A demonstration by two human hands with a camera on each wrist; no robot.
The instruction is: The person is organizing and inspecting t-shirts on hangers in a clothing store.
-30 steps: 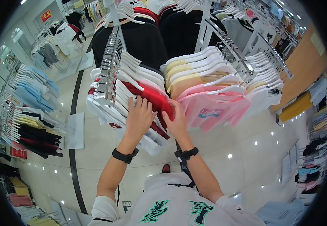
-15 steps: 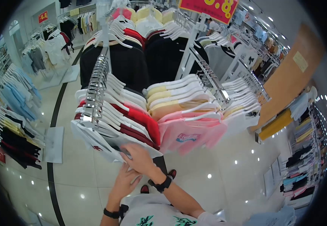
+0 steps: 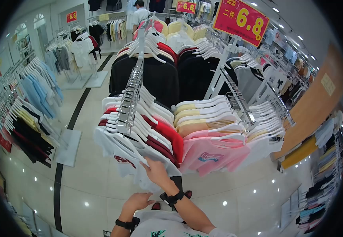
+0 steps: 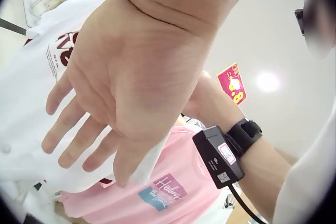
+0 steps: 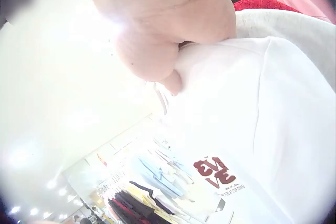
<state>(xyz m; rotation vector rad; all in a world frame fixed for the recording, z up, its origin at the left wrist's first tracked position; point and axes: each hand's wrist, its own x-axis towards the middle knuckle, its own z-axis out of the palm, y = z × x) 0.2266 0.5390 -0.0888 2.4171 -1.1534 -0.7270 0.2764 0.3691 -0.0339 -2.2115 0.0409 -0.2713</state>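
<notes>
A white T-shirt (image 3: pixel 136 158) with a dark red print hangs at the front of the left rail. My right hand (image 3: pixel 157 172) pinches its near shoulder. In the right wrist view the thumb lies along the white cloth and the other fingers are mostly hidden. Lower down, in front of my body, my left hand (image 3: pixel 138 200) is held with loosely spread fingers and nothing in it. The left wrist view shows its palm toward the camera, overlapping the shirt. Behind the front shirt hang maroon, white and red shirts (image 3: pixel 169 136) on white hangers.
A pink T-shirt (image 3: pixel 215 152) fronts the rail to the right. Black tops (image 3: pixel 143 79) hang behind. A red price sign (image 3: pixel 241 21) stands above the rack. Another clothes rack (image 3: pixel 25 122) is on the left, and a wooden panel (image 3: pixel 309 106) on the right.
Both hands left the red shirt further back for the front white T-shirt. Since half a second ago the left hand has dropped away; the right stays at the shoulder. The view has tilted up.
</notes>
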